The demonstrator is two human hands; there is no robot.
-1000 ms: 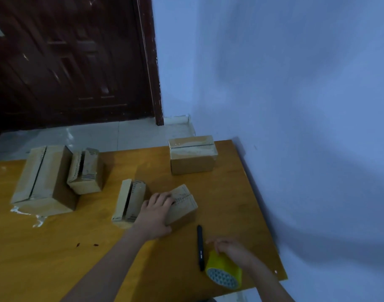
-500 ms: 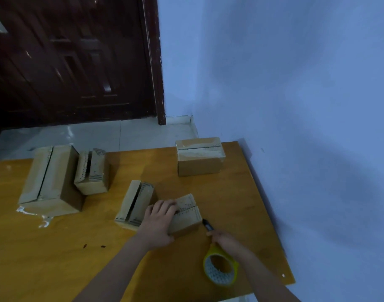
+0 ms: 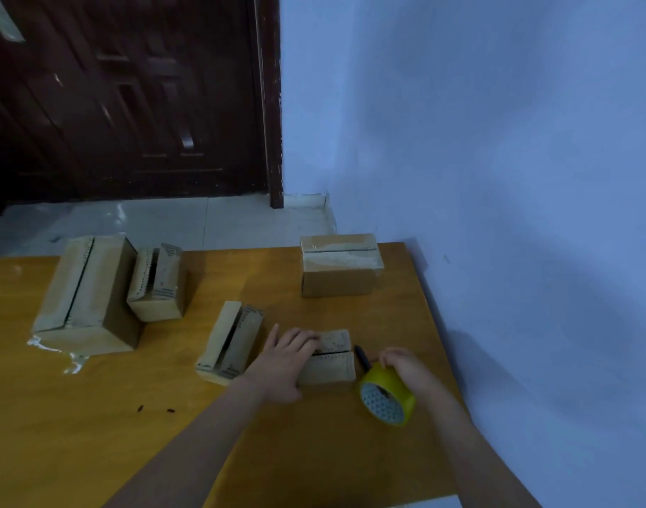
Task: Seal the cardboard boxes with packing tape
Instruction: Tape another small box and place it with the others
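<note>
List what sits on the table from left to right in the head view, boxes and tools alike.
Large cardboard box → small open-topped box → narrow box → left hand on the small box → black marker → yellow tape roll under the right hand.

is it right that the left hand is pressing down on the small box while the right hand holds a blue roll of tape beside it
Not quite: the roll of tape is yellow, not blue, as the head view shows. The rest stands: the left hand presses on the small box while the right hand holds the roll beside it.
</note>
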